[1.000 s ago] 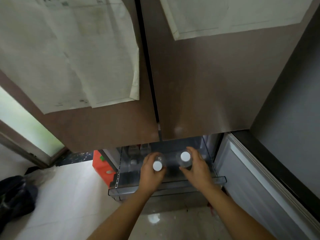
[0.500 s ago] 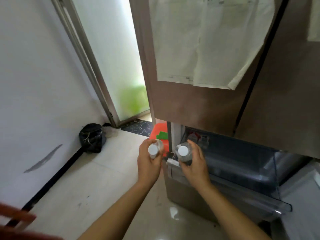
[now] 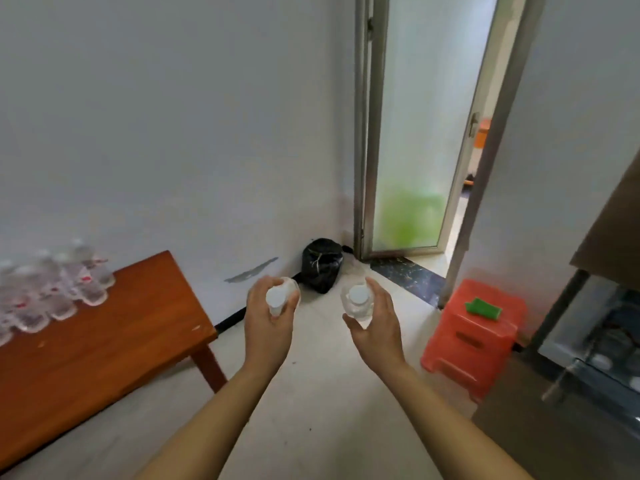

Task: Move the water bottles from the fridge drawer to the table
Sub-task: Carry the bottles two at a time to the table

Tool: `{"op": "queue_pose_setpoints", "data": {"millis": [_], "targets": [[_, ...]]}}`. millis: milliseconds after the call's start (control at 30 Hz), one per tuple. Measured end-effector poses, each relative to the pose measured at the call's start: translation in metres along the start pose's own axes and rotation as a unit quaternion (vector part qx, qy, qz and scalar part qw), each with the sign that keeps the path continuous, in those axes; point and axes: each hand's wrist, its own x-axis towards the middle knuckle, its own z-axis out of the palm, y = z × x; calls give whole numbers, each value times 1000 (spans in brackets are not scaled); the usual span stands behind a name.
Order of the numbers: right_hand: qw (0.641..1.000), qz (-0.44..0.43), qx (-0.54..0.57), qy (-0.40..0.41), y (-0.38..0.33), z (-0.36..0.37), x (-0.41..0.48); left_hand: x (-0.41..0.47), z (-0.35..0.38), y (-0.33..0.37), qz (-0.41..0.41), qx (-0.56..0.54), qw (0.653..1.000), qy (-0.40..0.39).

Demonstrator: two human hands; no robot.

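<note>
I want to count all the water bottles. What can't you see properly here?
Head view only.
Bottles on the table: blurred and cut by the left edge, so uncountable.
Left bottle, right bottle: the left hand and right hand mostly cover their bodies.
Fridge drawer: cut by the right edge; contents blurred.

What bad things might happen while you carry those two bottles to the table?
1. The left hand grips the left bottle and the right hand the right bottle, so neither is free; a slip might drop one on the floor.
2. The standing bottles crowd the table at one end; setting these down close by might topple some.
3. The drawer is open and might get bumped on the way back.
</note>
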Motion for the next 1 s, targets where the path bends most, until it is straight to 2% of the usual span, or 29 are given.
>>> {"op": "queue_pose_setpoints", "data": {"millis": [200,433,600,800,1000], "targets": [[986,-31,49,-155,-79,169,-17,23,-161,-71,-53,44,989,129],[957,-78,56,-274,-145,320,-18,31,-284,-156,-134,119,953,244],[940,-86,60,-325,-166,422,3,68,-343,-223,-166,153,936,271],[928,-65,84,-358,-204,547,60,155,-406,-281,-197,162,933,254],[909,-128,82,-387,-255,652,107,216,-473,-325,-226,189,911,290]]}}
